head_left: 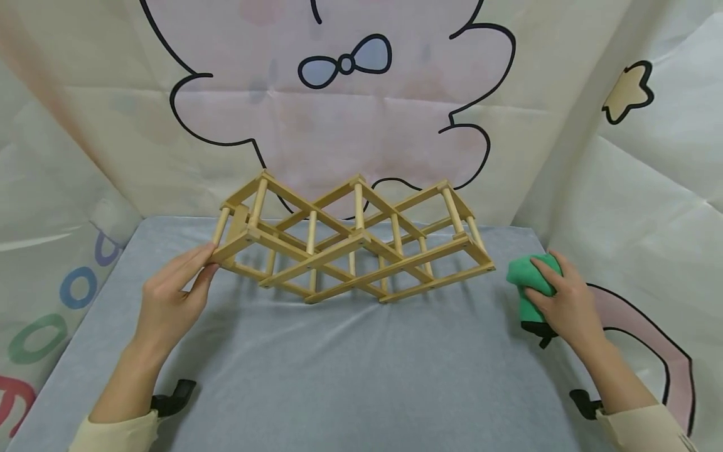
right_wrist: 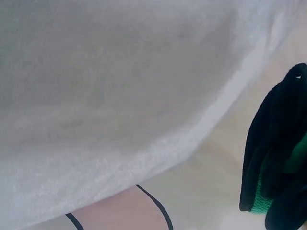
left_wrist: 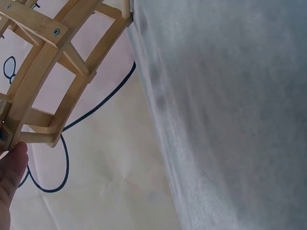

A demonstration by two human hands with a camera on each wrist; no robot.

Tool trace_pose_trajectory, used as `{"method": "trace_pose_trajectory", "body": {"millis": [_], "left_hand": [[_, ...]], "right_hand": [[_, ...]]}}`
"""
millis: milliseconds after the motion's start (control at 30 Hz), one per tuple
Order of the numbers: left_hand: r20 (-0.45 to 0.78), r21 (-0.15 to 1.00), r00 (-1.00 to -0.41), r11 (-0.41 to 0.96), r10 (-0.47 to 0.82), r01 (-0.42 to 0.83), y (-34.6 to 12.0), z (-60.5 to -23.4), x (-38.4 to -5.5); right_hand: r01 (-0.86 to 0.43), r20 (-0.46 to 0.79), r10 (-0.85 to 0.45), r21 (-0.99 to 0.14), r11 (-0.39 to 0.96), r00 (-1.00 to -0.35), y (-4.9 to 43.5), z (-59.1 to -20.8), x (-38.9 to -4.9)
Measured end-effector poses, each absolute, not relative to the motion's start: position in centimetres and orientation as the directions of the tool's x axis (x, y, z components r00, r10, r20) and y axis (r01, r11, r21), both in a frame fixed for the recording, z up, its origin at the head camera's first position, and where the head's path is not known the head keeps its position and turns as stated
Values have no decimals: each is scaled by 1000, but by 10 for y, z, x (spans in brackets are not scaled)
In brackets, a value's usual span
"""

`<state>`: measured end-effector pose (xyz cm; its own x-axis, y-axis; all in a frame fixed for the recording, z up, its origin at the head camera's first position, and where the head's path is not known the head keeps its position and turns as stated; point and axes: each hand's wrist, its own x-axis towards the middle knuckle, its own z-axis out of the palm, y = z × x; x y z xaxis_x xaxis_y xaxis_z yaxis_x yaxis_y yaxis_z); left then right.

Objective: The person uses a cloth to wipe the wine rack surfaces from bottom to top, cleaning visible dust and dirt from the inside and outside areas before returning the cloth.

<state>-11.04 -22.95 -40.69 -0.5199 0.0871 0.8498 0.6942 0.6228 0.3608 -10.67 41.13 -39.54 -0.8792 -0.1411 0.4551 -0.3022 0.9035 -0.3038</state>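
Observation:
A folding wooden lattice rack [head_left: 361, 240], opened out into diamond shapes with round dowels across, spans the middle of the head view. Its left end is pinched between the thumb and fingers of my left hand [head_left: 175, 298]; the left wrist view shows those fingertips [left_wrist: 19, 153] at the rack's lower corner, with screw heads on the slats. At the right, my right hand [head_left: 573, 301] grips a bunched green cloth item [head_left: 521, 273] with a black edge and a small black loop, apart from the rack. The right wrist view shows mostly its black part [right_wrist: 271, 134].
A blue-grey cloth covers the table [head_left: 361, 364]. Printed white sheets hang behind [head_left: 316, 144] and at both sides [head_left: 638, 188], close to the table's edges. A black strap piece [head_left: 175, 398] sits at the left wrist, another [head_left: 584, 403] at the right.

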Motion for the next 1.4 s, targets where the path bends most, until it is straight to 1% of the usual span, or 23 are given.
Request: {"method": "trace_pose_trajectory", "body": {"millis": [167,300,433,533,633,700,833,933,1000,1067,1133,1267,1400], "left_hand": [[881,313,-466,646,76,696,-226,-407,-110],[890,295,-450,652,80,699,-224,-407,-109],[893,285,-442,658,82,697,-224,-406,-106],[895,281,-438,662,80,695,-225,-406,-105],[899,282,-432,658,74,699,-225,-406,-105],[898,283,-433,655,76,701,-225,-406,-105],[893,288,-441,649,83,704,-225,-406,-105],[891,289,-446,646,89,706,-226,-407,-105],[888,289,-450,649,93,704,-227,-407,-105],[885,289,-455,652,97,701,-227,-408,-105],[883,289,-459,656,98,697,-227,-408,-105],[878,293,-468,660,101,692,-229,-408,-106],[875,297,-474,659,104,691,-230,-408,-106]], "right_hand": [[-298,496,-99,-339,892,-863,412,-386,-95],[-318,558,-80,-343,884,-826,410,-382,-87],[-354,608,-98,-317,880,-788,404,-377,-81],[-394,648,-138,-268,879,-749,395,-374,-78],[-463,715,-189,-208,862,-674,385,-372,-77],[-512,766,-217,-165,843,-604,377,-371,-77],[-620,865,-246,-92,779,-438,353,-366,-74],[-695,912,-256,-42,717,-319,332,-362,-72],[-734,921,-280,-11,679,-272,320,-361,-69],[-757,912,-321,17,653,-257,312,-362,-67],[-767,889,-372,38,641,-267,308,-365,-66],[-753,810,-483,80,653,-332,304,-375,-64],[-762,703,-584,92,641,-406,296,-384,-64]]}}
